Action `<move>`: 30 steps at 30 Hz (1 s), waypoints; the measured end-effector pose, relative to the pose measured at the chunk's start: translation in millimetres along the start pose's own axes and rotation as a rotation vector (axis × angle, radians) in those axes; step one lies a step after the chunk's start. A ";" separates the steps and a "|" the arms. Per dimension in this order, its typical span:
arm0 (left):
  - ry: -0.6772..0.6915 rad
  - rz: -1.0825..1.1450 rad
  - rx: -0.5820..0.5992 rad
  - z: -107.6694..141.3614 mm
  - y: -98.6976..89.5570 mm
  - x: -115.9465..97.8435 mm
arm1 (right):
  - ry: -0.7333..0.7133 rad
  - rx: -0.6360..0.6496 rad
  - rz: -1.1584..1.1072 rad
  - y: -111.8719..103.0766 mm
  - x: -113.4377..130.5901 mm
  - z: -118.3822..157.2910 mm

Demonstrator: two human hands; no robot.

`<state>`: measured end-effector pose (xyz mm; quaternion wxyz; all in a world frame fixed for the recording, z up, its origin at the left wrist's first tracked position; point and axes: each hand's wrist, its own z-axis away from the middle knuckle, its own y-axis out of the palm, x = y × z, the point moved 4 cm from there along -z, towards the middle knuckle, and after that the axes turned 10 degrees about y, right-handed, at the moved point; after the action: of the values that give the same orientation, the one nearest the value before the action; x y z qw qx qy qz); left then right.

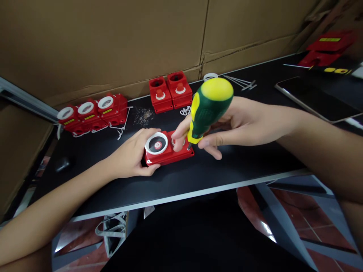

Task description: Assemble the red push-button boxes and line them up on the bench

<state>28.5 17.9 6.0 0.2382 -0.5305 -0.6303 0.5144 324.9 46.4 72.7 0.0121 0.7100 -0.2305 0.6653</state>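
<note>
A red box [172,155] lies lengthwise on the desk [227,168], its left end clasped by the left hand [132,156], its opposite end just under the fingers of the right hand [241,124], which grips a green-and-yellow screwdriver [209,107] angled down to that end's corner.

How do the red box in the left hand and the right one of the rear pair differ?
The held red box has a white ring around its large round recess; the back red box shows none.
The held red box runs left to right; the back red box runs front to back.
The left hand grasps the held red box; no hand touches the back red box.
Both are red with a round recess.
</note>
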 end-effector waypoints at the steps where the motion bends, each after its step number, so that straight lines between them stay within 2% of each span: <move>1: -0.005 0.002 0.001 -0.2 -0.1 0.1 | 0.007 0.000 -0.008 0.0 -0.5 -0.9; 5: -0.030 0.015 0.003 -1.7 -0.8 -0.7 | 0.019 -0.055 -0.045 -0.3 -3.3 -4.5; 12: -0.031 0.013 0.009 -1.8 0.3 0.1 | 0.054 -0.321 -0.066 -0.8 -20.2 -11.3; 16: -0.009 0.003 0.001 -1.5 -0.2 -0.2 | 0.024 -0.392 -0.014 0.4 -27.9 -16.9; 20: -0.035 0.003 0.014 -2.0 -0.9 -0.6 | -0.033 -0.345 -0.006 -3.5 -22.0 -14.5; 27: -0.022 -0.015 0.027 -0.6 0.2 0.9 | -0.020 -0.082 0.027 -9.6 5.2 2.3; 30: -0.024 -0.002 0.010 0.0 0.3 1.5 | -0.017 -0.041 0.052 -8.5 6.2 3.2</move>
<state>28.1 19.2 5.4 0.2337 -0.5225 -0.6308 0.5238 330.9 51.0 80.7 0.0074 0.7091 -0.2624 0.6544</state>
